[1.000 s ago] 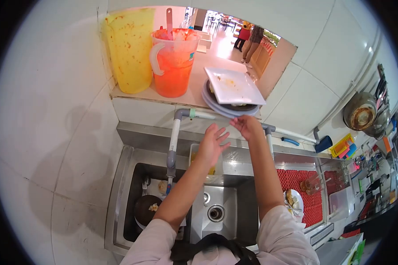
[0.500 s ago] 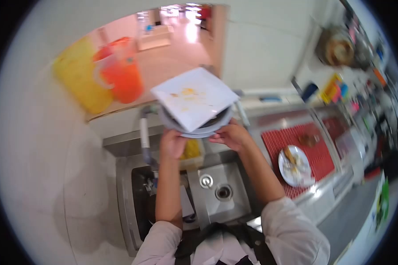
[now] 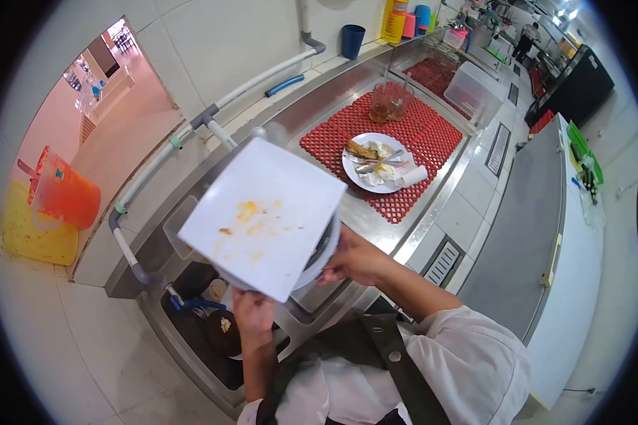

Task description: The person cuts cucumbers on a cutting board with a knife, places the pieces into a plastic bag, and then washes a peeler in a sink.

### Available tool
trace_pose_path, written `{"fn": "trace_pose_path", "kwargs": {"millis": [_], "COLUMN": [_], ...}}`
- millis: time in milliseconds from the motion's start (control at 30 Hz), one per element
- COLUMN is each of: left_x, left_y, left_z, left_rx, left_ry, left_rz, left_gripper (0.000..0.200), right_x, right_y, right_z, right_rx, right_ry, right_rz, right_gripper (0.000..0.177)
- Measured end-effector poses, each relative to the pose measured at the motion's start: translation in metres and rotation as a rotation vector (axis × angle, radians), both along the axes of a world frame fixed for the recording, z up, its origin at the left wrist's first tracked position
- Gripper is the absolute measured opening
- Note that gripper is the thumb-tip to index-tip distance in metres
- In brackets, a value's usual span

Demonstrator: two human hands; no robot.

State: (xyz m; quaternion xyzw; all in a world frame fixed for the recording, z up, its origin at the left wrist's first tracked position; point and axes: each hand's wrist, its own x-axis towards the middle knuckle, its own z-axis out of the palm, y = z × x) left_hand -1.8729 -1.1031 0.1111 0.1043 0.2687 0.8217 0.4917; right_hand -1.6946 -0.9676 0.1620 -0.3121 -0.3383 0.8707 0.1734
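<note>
Plates (image 3: 330,249) sit stacked just above the fingers (image 3: 335,273), left hand (image 3: 254,319) and right hand (image 3: 361,261) curled partway around the lower rim. Probably heavyish, stiff, breakable; messy square plate (image 3: 262,216) up top could slide, so hold low.

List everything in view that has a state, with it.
Square plate: atop held stack, smeared yellow-orange.
Round plates: stacked beneath.
Left hand: grip on stack edge.
Right hand: same.
Plate on red mat: food scraps, cutlery on it.
Glasses: upright, brownish liquid inside.
Pitcher: orange-red inside.
Sink basin: soiled dishes inside.
Blue cup: upright, contents unclear.
</note>
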Motion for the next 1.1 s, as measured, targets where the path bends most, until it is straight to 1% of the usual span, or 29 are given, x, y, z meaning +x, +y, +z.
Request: {"fn": "trace_pose_path", "kwargs": {"millis": [67,133,167,200,267,333,367,467,533,567,633,733,833,933,967,1067,1100], "left_x": [0.020,0.039,0.049,0.063,0.080,0.094,0.100,0.125,0.133,0.141,0.146,0.144,0.147,0.143,0.146,0.150,0.149], "left_y": [0.017,0.042,0.058,0.076,0.113,0.149,0.170,0.222,0.248,0.262,0.281,0.296,0.301,0.306,0.308,0.312,0.314], "left_z": [-0.021,-0.036,-0.048,-0.046,-0.067,-0.101,-0.114,-0.143,-0.166,-0.161,-0.156,-0.157,-0.144,-0.155,-0.150,-0.149,-0.151], "left_rx": [-0.008,-0.026,-0.075,-0.110,-0.124,-0.206,-0.245,-0.274,-0.293,-0.320,-0.383,-0.423,-0.580,-0.673,-0.700,-0.758,-0.785], "left_ry": [0.038,0.027,-0.008,0.024,0.085,0.176,0.226,0.301,0.314,0.310,0.319,0.402,0.557,0.633,0.639,0.705,0.746], "left_rz": [-0.123,-0.264,-0.311,-0.333,-0.427,-0.495,-0.526,-0.523,-0.554,-0.562,-0.583,-0.612,-0.630,-0.849,-0.827,-0.836,-0.854], "left_gripper": [0.058,0.057,0.056,0.055,0.057,0.059,0.060,0.063,0.060,0.059,0.055,0.049,0.036,0.023,0.018,0.020,0.021], "right_x": [0.036,0.068,0.083,0.098,0.123,0.142,0.153,0.177,0.189,0.190,0.194,0.196,0.195,0.202,0.201,0.200,0.200], "right_y": [0.004,0.014,0.022,0.033,0.057,0.085,0.102,0.158,0.193,0.207,0.230,0.253,0.268,0.283,0.284,0.295,0.296], "right_z": [-0.008,-0.025,-0.040,-0.052,-0.069,-0.076,-0.088,-0.129,-0.155,-0.156,-0.164,-0.164,-0.179,-0.196,-0.188,-0.185,-0.176], "right_rx": [0.035,0.034,0.036,0.034,0.025,0.005,0.023,0.034,0.017,0.046,0.045,0.036,-0.013,-0.078,-0.059,-0.016,0.043], "right_ry": [-0.037,-0.091,-0.102,-0.125,-0.171,-0.223,-0.249,-0.288,-0.298,-0.348,-0.373,-0.392,-0.374,-0.360,-0.388,-0.423,-0.477], "right_rz": [-0.047,-0.135,-0.182,-0.212,-0.269,-0.321,-0.331,-0.346,-0.324,-0.334,-0.292,-0.239,-0.216,-0.209,-0.211,-0.170,-0.131], "right_gripper": [0.073,0.072,0.070,0.069,0.068,0.067,0.067,0.065,0.065,0.062,0.063,0.063,0.062,0.062,0.062,0.062,0.062]}}
